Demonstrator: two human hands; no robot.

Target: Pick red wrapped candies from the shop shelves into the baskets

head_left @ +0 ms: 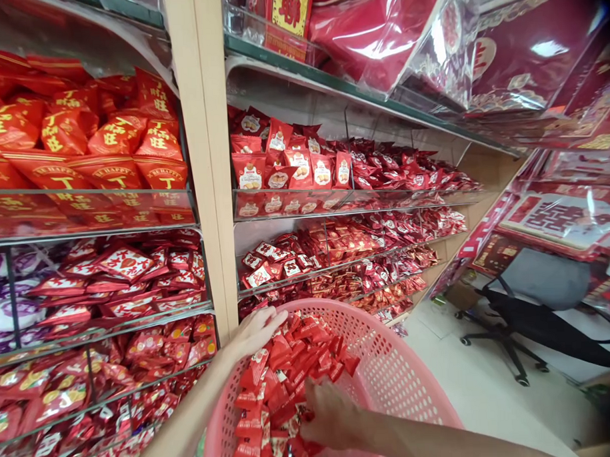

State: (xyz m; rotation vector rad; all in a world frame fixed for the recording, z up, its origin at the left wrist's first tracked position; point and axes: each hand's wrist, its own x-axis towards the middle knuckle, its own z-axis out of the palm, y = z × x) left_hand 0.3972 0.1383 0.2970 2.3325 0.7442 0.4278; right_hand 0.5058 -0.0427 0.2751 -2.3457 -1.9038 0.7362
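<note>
A pink perforated plastic basket (410, 371) stands in front of me, with many small red-wrapped candies (282, 362) heaped on its left side. My left hand (258, 331) lies over the basket's far left rim, its fingers curled across the edge beside the candies. Inside the basket, my right hand (334, 414) is among the candies at the right of the heap. Its fingers are smeared by motion and partly hidden, so whether they hold a candy is unclear.
Shelves of red-wrapped sweets (303, 168) run behind the basket. More shelves with orange-red packets (116, 138) stand at left, past a wooden post (215, 158). A dark office chair (533, 314) is on the pale floor at right. Red gift bags (378, 32) sit above.
</note>
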